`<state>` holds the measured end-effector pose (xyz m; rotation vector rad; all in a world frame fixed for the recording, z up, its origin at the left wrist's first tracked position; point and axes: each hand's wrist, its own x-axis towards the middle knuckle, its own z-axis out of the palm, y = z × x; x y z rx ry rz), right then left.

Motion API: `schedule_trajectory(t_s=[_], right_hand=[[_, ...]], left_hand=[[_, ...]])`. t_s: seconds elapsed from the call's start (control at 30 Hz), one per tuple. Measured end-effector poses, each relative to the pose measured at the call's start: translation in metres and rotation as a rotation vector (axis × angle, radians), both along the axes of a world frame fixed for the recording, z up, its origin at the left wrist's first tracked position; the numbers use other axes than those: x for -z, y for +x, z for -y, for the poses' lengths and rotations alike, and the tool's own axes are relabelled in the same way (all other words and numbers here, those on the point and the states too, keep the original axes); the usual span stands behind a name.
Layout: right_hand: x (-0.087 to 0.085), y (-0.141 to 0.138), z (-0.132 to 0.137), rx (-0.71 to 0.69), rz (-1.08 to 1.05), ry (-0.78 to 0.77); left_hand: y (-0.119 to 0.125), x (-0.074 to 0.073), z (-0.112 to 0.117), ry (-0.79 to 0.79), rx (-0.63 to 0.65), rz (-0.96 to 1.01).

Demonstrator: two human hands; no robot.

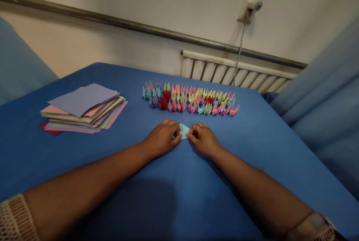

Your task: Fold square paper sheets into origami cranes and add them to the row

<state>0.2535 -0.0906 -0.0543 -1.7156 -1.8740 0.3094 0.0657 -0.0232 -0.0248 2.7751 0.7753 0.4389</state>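
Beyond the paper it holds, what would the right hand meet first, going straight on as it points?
Probably the left hand, across the light blue paper from the right hand; depth is unclear.

Small pale turquoise paper (184, 131), folded, its visible part roughly triangular, sides partly hidden, well in from the far edge of the blue surface (179, 185), between its side edges

We cannot see all of the small pale-turquoise folded paper (184, 131): the bare left hand (162, 138) and bare right hand (205, 139) cover its sides. Nearer figures partly hide the rear multicoloured folded-paper figures (179, 105), their creases too small for us to read. The picture's edge crops both cream openwork sleeves (18, 216).
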Motion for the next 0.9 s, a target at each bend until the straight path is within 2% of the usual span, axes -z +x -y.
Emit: schedule_trajectory(t_s=[0.1, 0.2, 0.33, 0.43, 0.57, 0.73, 0.9], right_hand=[[0.000, -0.003, 0.000, 0.013, 0.013, 0.000], [-0.001, -0.002, 0.004, 0.001, 0.053, 0.012], [-0.008, 0.000, 0.014, -0.085, 0.178, 0.028], [-0.015, -0.004, 0.026, -0.166, 0.313, 0.017], [-0.020, -0.008, 0.036, -0.166, 0.431, -0.017], [-0.019, -0.008, 0.036, -0.167, 0.469, -0.007], [-0.021, -0.010, 0.038, -0.141, 0.461, -0.015]], left_hand=[[-0.001, 0.001, 0.000, -0.009, -0.014, 0.038], [-0.002, 0.001, 0.000, 0.028, 0.086, 0.049], [-0.005, 0.001, 0.004, 0.119, 0.195, -0.063], [-0.008, 0.001, 0.008, 0.142, 0.198, -0.109], [-0.013, -0.001, 0.011, 0.164, 0.190, -0.168], [-0.017, -0.006, 0.010, 0.206, 0.165, -0.215], [-0.011, -0.005, 0.012, 0.161, 0.180, -0.124]])
